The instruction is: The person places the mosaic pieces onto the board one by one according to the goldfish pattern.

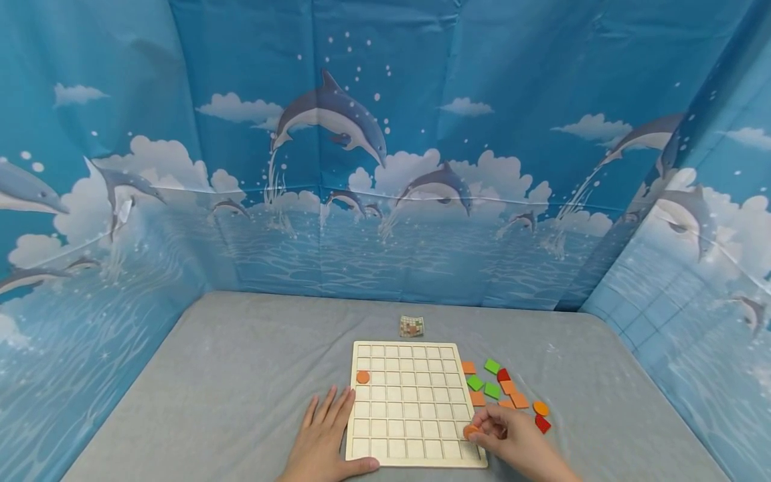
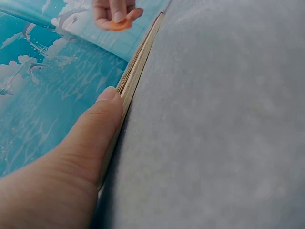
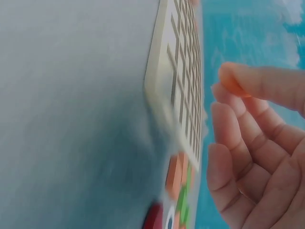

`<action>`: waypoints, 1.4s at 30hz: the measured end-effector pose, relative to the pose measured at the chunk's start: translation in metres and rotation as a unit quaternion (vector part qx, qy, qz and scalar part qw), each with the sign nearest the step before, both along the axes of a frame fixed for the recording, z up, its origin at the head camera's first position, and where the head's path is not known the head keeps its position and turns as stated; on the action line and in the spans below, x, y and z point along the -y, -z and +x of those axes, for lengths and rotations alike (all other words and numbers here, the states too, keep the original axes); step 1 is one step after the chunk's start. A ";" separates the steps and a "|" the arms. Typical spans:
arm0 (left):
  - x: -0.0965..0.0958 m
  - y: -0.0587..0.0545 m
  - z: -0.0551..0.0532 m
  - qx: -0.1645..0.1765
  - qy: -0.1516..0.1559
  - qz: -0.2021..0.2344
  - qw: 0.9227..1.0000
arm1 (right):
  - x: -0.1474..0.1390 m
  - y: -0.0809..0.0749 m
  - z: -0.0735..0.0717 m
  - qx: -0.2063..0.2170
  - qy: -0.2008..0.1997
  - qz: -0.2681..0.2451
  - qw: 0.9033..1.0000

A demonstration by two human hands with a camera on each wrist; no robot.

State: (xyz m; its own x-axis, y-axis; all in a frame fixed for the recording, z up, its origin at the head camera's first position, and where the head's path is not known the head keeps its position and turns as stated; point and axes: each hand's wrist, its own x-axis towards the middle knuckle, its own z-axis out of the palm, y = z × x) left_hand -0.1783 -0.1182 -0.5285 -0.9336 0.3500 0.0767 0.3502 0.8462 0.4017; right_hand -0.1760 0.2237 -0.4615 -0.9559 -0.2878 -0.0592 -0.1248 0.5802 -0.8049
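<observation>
A pale wooden grid board (image 1: pixel 412 410) lies on the grey cloth. One orange disc (image 1: pixel 363 377) sits in a cell near its left edge. My left hand (image 1: pixel 323 435) rests flat at the board's lower left, fingers spread along the left edge and thumb on the near edge. Between thumb and fingertip, my right hand (image 1: pixel 512 438) pinches another orange disc (image 1: pixel 470 432) above the board's lower right. In the right wrist view this disc (image 3: pixel 232 81) is held off the board, partly covered by the thumb.
Right of the board lie loose pieces: green squares (image 1: pixel 492 390), orange squares (image 1: pixel 519 400), red pieces (image 1: pixel 543 424) and an orange round (image 1: pixel 541 408). Behind the board is a small patterned card (image 1: pixel 412 326). A dolphin-print curtain (image 1: pixel 385 254) surrounds the table.
</observation>
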 end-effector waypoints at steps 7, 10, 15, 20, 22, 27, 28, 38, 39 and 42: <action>-0.001 0.000 0.000 -0.001 0.001 -0.004 1.000 | 0.034 -0.003 -0.012 -0.035 -0.057 -0.010 0.998; -0.001 0.000 0.001 0.000 -0.002 -0.006 1.000 | 0.048 -0.002 -0.018 -0.051 -0.072 -0.010 0.996; -0.002 -0.001 0.001 0.001 -0.004 -0.007 1.000 | 0.070 -0.002 -0.025 -0.064 -0.087 -0.014 0.994; -0.002 0.001 0.001 -0.002 -0.007 -0.007 1.000 | 0.094 -0.002 -0.030 -0.069 -0.083 -0.008 0.994; -0.001 0.002 0.001 -0.006 -0.007 -0.005 1.000 | 0.102 -0.001 -0.031 -0.077 -0.080 0.002 0.994; 0.000 0.002 0.001 -0.016 -0.007 -0.006 1.000 | 0.122 0.005 -0.037 -0.109 -0.091 0.017 0.990; 0.000 0.002 0.001 -0.017 -0.007 -0.007 1.000 | 0.126 0.006 -0.038 -0.112 -0.094 0.018 0.989; -0.001 -0.001 0.002 -0.012 -0.002 -0.005 1.000 | 0.152 0.012 -0.048 -0.107 -0.097 0.049 0.988; -0.001 -0.001 0.002 -0.014 -0.001 -0.005 1.000 | 0.154 0.012 -0.049 -0.107 -0.097 0.051 0.988; -0.001 -0.001 0.003 -0.018 0.000 -0.003 1.000 | 0.157 0.014 -0.050 -0.104 -0.096 0.055 0.988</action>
State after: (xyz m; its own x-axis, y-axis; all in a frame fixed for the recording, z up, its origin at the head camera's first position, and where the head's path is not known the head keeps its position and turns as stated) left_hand -0.1756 -0.1173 -0.5274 -0.9305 0.3502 0.1074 0.3637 0.8485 0.3844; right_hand -0.2261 0.0664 -0.4751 -0.8793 -0.4673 0.0917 -0.3970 0.6128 -0.6833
